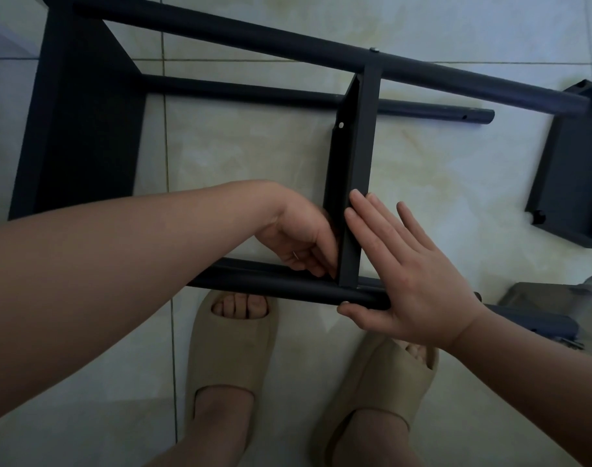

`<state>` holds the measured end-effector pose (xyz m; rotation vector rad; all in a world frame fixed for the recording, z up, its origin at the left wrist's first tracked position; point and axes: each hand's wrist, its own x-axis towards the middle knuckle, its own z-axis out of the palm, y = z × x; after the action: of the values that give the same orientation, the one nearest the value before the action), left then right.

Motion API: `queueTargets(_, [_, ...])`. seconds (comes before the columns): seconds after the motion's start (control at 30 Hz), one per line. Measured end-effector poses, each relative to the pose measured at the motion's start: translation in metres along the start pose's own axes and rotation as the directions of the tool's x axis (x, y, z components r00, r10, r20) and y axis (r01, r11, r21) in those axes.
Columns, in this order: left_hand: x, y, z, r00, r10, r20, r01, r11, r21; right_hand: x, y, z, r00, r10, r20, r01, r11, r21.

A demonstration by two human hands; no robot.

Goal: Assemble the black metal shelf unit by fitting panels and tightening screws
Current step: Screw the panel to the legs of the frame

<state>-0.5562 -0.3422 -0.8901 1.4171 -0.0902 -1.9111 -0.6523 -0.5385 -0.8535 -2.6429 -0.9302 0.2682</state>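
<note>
Your shelf unit lies on its side on the tiled floor (pixel 254 153), in front of your slippers (pixel 230 345). Its middle panel (pixel 352 146) runs from the far pole (pixel 254 32) to the near pole (pixel 281 284). Your left hand (pixel 298 237) is curled in at the panel's near left corner, fingertips at the joint; whether they pinch anything cannot be told. Your right hand (pixel 405 274) is flat, with straight fingers pressing the panel's right face and the thumb against the near pole. A loose panel (pixel 567 170) lies far right.
</note>
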Motion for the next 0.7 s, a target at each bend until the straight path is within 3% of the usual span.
queueTargets(0.13, [-0.0011,-0.0040,0.0005,1.000,-0.021,-0.017,0.022,0.998,0.057,0.0000,-0.0002,-0.0002,1.000,0.003,0.004,-0.003,1.000,0.004])
queueTargets(0.5, [-0.0004,-0.0029,0.0030,0.999,0.036,-0.007,-0.036,0.998,-0.052,0.0003,0.0005,0.0011,1.000,-0.004,-0.009,0.004,1.000,0.000])
queueTargets(0.7, [0.0002,-0.0010,0.0031,0.999,-0.017,-0.035,0.017,1.000,0.017,0.0002,0.0003,0.0006,1.000,-0.003,-0.005,0.003,1.000,0.001])
